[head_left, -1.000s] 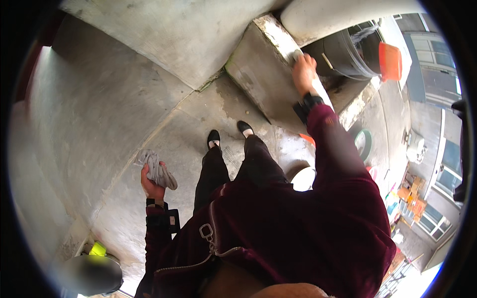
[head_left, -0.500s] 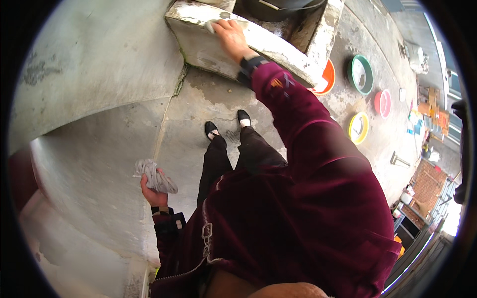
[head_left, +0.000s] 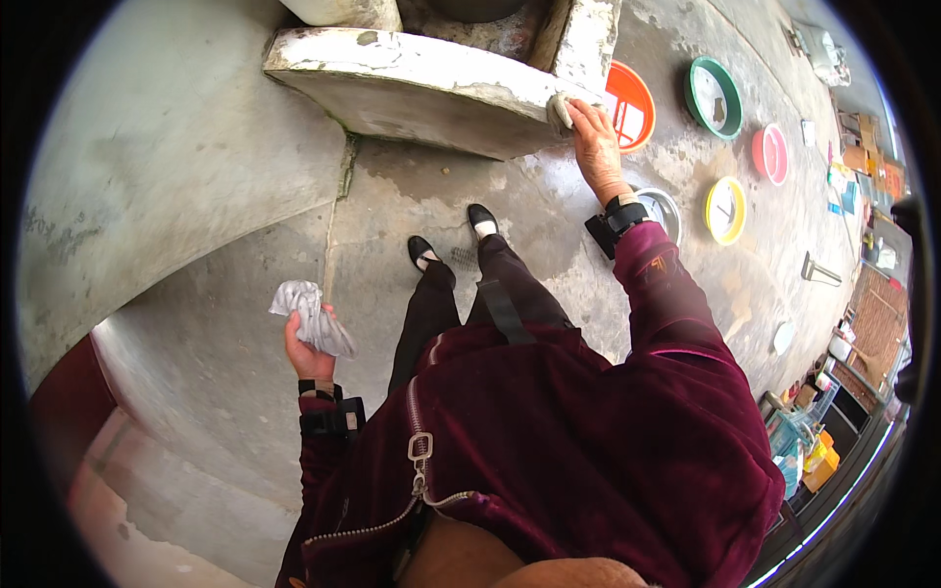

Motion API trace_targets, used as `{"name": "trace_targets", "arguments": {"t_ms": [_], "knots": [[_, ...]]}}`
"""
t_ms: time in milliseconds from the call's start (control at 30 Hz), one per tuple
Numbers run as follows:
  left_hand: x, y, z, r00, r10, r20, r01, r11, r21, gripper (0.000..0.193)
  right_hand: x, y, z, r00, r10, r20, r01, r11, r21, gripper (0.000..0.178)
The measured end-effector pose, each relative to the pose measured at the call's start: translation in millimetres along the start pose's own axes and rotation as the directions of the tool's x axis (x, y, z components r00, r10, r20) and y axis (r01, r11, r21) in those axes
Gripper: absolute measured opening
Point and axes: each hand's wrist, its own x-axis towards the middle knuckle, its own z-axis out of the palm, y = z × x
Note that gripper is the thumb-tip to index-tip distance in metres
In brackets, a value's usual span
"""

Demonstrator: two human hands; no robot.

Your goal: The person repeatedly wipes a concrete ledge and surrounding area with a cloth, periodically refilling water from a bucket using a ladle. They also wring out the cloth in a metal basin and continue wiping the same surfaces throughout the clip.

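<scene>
My right hand (head_left: 597, 147) reaches forward to the right corner of a low concrete basin wall (head_left: 421, 69). Its fingers press a greyish wad (head_left: 561, 116), which looks like a cloth or sponge, against the corner. At my left side, well away from the wall, my left hand (head_left: 309, 351) is closed around a crumpled pale grey cloth (head_left: 316, 318). Part of that cloth hangs over the fingers. Inside the basin, at the top edge of the view, a dark pot (head_left: 477, 8) is partly cut off.
Beside the wall's right end stands an orange basin (head_left: 642, 106). A grey metal basin (head_left: 665, 214) is partly behind my right wrist. Farther right are green (head_left: 694, 96), pink (head_left: 759, 155) and yellow (head_left: 710, 225) basins. A curved concrete wall (head_left: 176, 167) rises on the left.
My right hand has slid with the wad from the wall's left part to its right corner. My left hand still holds its cloth, nearly in place. The metal basin has come into view.
</scene>
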Motion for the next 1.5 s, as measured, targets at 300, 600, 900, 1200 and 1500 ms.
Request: {"name": "trace_targets", "arguments": {"t_ms": [300, 600, 900, 1200, 1500], "knots": [[-7.7, -4.2, 22.1, 1.000, -0.031, 0.000, 0.031, 0.999, 0.017, 0.040, 79.4, 51.2, 15.1, 0.990, -0.079, -0.120, 0.076, 0.997, -0.023, 0.038], [5.8, -51.9, 52.0, 0.990, -0.043, -0.131, 0.049, 0.998, 0.040, 0.040, 174.1, 195.3, 69.5, 0.989, -0.090, -0.114, 0.070, 0.984, -0.163, 0.035], [12.5, -54.4, 75.1, 0.997, -0.064, -0.037, 0.066, 0.997, 0.047, 0.040, 128.9, 173.8, 47.0, 0.993, -0.061, -0.099, 0.050, 0.992, -0.115, 0.032], [14.8, -29.7, 91.1, 0.996, -0.069, 0.056, 0.065, 0.996, 0.067, 0.040, 14.4, 63.2, -32.5, 0.998, -0.045, 0.040, 0.040, 0.993, 0.111, 0.035], [1.0, -21.0, 94.9, 0.997, -0.070, 0.011, 0.069, 0.993, 0.095, 0.039, 65.9, 91.4, -15.2, 0.987, -0.156, -0.035, 0.156, 0.988, -0.022, 0.028]]}}
